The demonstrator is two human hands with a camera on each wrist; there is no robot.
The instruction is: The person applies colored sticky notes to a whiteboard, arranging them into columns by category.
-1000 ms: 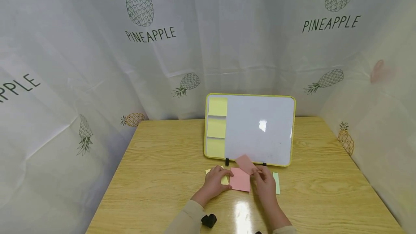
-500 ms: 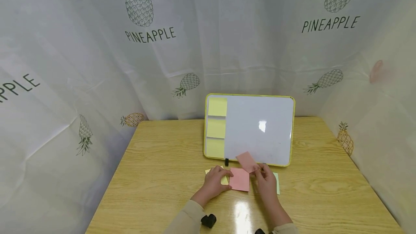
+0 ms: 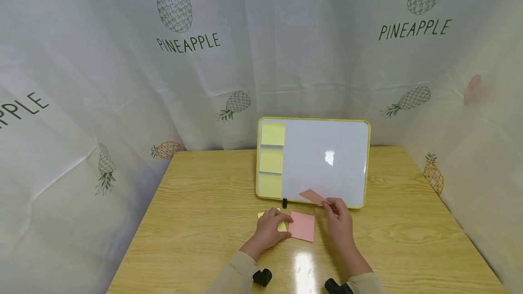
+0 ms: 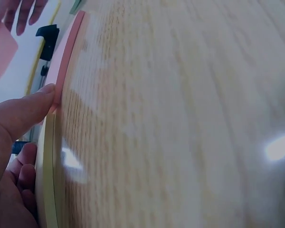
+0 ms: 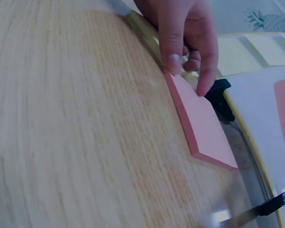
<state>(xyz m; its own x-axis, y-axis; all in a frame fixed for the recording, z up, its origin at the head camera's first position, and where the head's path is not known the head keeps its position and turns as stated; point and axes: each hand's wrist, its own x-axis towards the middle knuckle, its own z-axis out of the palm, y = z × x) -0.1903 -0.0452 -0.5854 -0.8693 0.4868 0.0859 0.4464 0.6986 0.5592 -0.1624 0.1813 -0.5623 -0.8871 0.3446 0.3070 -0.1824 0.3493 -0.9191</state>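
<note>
A pink sticky note pad (image 3: 301, 227) lies on the table in front of the whiteboard. My left hand (image 3: 270, 229) holds its left edge, thumb (image 5: 175, 64) at the near corner and index finger (image 5: 208, 71) at the far one. The yellow sticky note pad (image 4: 48, 175) sits beside it, partly under that hand. Up to the right, my right hand (image 3: 341, 223) pinches a single pink sticky note (image 3: 313, 197) by one corner between thumb and index finger. This note is lifted off the pad, tilted, and overlaps the whiteboard's lower edge in the head view.
A yellow-framed whiteboard (image 3: 327, 167) leans at the back on black stand feet (image 3: 284, 203). Three yellow sticky notes (image 3: 271, 161) form a column on its left side. A sliver of green (image 4: 76, 5) shows beyond the pink pad. Pineapple-print curtains (image 3: 229, 58) enclose the table.
My right hand has moved up and right with the pink note, which has tilted flatter and come clear of the pad. The green strip is now covered by that hand. The left hand stays put.
</note>
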